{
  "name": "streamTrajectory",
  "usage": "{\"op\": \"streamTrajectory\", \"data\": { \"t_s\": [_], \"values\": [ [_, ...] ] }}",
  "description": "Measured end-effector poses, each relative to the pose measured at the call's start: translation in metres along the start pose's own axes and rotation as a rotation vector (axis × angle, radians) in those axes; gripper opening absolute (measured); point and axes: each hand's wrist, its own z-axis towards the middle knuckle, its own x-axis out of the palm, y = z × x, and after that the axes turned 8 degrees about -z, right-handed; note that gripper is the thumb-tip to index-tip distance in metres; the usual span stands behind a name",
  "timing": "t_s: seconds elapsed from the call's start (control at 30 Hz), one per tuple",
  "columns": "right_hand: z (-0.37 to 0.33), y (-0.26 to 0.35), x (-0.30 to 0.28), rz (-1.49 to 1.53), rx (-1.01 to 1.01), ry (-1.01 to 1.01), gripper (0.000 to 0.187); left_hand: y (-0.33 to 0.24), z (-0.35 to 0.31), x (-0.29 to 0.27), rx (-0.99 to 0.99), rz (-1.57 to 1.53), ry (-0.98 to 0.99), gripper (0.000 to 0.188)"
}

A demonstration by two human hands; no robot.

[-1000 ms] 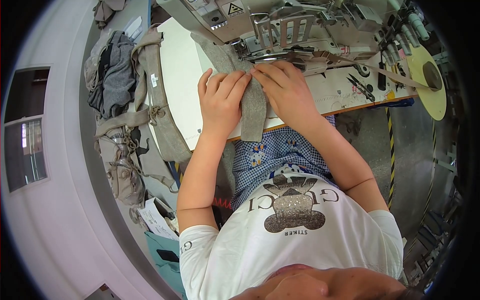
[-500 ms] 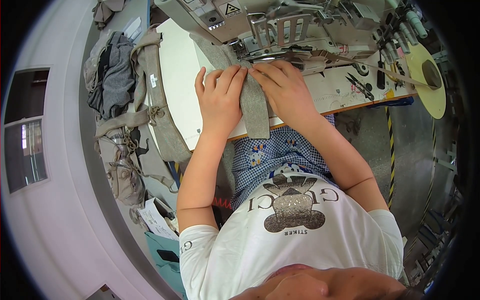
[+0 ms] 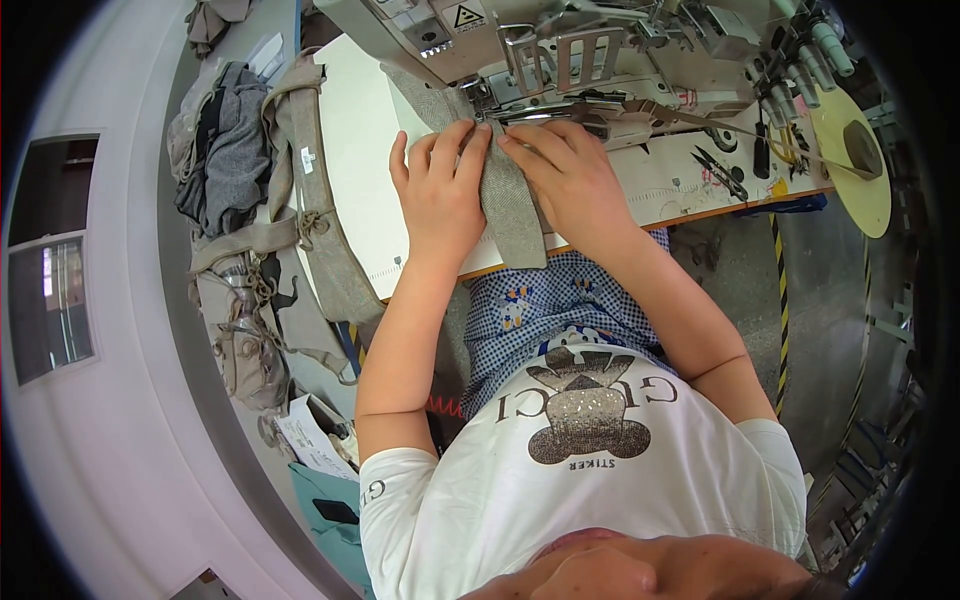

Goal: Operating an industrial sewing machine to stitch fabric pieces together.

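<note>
A grey woven fabric strip runs under the needle area of a sewing machine, its near end reaching over the table's front edge. From the left, my left hand holds the strip at the index fingertip, close to the presser foot; its outer fingers spread on the table. My right hand grips the strip's right side, fingers bent, fingertips just before the metal guide. Both thumbs are mostly hidden beneath the hands. More of the grey fabric lies beyond my left fingers.
Scissors and a black-handled screwdriver lie on the table at right. A narrow tape runs from a yellow disc to the machine. Grey garments and beige fabric pieces are heaped at left.
The strip's near end has shifted slightly away from me and to the right. My left fingertips have edged toward the machine; my right hand has barely moved.
</note>
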Motion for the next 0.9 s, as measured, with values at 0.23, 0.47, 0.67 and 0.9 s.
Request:
{"op": "streamTrajectory", "data": {
  "t_s": [0.23, 0.47, 0.67, 0.9],
  "values": [
    [-0.0006, -0.0002, 0.0011, -0.005, 0.006, 0.018, 0.054, 0.0122, -0.0088, 0.0108, 0.086, -0.135, -0.109, 0.029],
    [0.0, 0.0003, -0.0007, -0.002, 0.013, 0.031, 0.055, 0.0088, -0.0047, 0.0035, 0.089, -0.116, -0.083, 0.027],
    [0.0001, 0.0008, -0.0003, 0.0, 0.013, 0.024, 0.053, 0.0066, -0.0042, 0.0025, 0.074, -0.108, -0.077, 0.026],
    [0.0005, 0.0013, -0.0001, 0.008, 0.008, 0.014, 0.052, 0.0035, -0.0033, 0.0019, 0.04, -0.072, -0.066, 0.027]
  ]
}}
